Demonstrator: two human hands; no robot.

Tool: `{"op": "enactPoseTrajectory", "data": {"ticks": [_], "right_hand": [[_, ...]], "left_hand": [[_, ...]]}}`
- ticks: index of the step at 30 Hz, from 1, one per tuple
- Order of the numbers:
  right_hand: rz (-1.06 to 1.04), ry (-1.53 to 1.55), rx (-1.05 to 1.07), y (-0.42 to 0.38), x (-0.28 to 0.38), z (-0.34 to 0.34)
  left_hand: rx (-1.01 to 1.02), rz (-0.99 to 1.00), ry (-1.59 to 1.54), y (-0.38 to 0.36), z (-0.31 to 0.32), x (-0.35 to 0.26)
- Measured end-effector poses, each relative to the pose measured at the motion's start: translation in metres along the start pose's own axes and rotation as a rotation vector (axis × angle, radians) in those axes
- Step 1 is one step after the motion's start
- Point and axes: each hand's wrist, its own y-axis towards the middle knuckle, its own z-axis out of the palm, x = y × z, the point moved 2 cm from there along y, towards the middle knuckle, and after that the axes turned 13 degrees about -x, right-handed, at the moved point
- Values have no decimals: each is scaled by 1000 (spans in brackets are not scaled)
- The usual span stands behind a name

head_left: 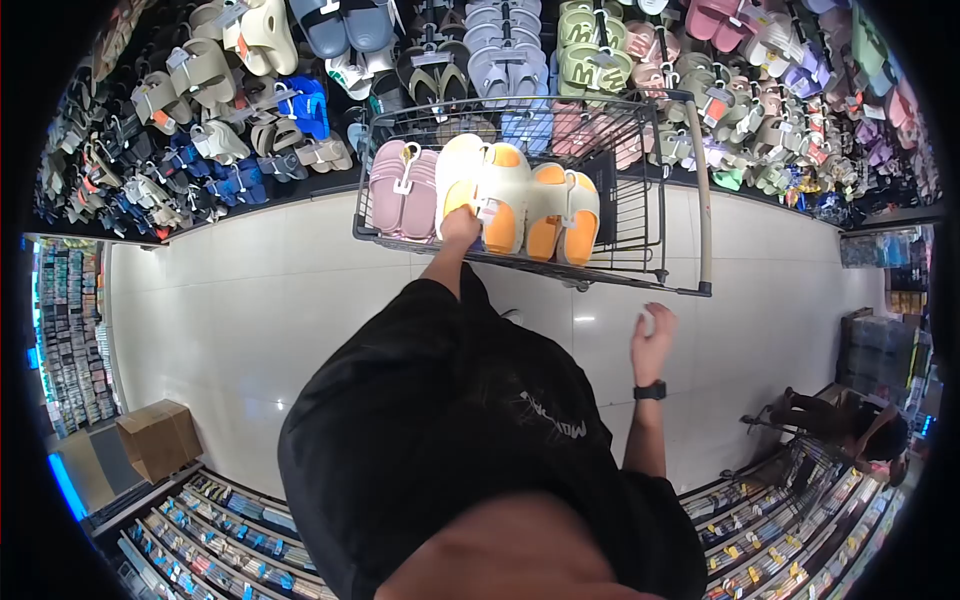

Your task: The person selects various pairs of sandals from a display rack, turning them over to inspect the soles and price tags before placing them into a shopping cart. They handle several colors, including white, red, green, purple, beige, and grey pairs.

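Note:
A wire shopping cart stands on the pale tiled floor in front of me. Inside it lie a pink pair of slippers and two white-and-orange pairs. My left hand reaches into the cart in a black sleeve and grips the leftmost white-and-orange slipper. My right hand, with a black watch on the wrist, hovers just below the cart's handle bar with fingers apart and holds nothing.
A wall rack of many slippers runs behind the cart. A cardboard box sits on the floor at the left. Shelves of small goods lie near me. Another person crouches at the right.

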Motion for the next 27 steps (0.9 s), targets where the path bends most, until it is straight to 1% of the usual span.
{"op": "enactPoseTrajectory", "data": {"ticks": [1, 3, 4, 5, 7, 8, 9, 11, 12, 13, 14, 17, 20, 23, 24, 27], "right_hand": [[36, -33, -10, 7, -22, -12], [187, -92, -71, 34, -59, -29], [194, -160, -101, 50, -79, -29], [199, -223, -138, 68, -100, -23], [408, -131, -68, 98, -154, 13], [509, -83, -24, 109, -166, 28], [514, -225, 52, 119, -159, 35], [516, -513, 205, 136, -136, 44], [463, -535, 112, 132, -141, 50], [454, -538, 107, 132, -138, 51], [448, -546, 107, 131, -130, 49], [465, -552, 105, 122, -113, 47], [443, -561, 69, 111, -88, 49], [413, -552, 53, 93, -75, 55], [413, -537, 55, 89, -67, 57], [418, -517, 37, 76, -38, 60]], "left_hand": [[46, -17, 20, -3, -8, 3], [21, 124, 82, -24, -27, 20], [-12, 188, 90, -38, -38, 32], [-52, 253, 97, -49, -49, 44], [-272, 484, 218, -57, -43, 78], [-223, 479, 191, -59, -44, 87], [-176, 471, 162, -62, -47, 91], [-177, 431, 144, -77, -59, 94], [-226, 447, 135, -87, -61, 100], [-273, 462, 126, -95, -62, 106], [-185, 392, 158, -106, -74, 102], [-282, 165, 383, -138, -93, 115], [-66, 59, 234, -146, -97, 150], [-115, 68, 115, -146, -103, 172], [-107, 50, 92, -146, -116, 168], [-58, -14, 119, -135, -132, 185]]}}
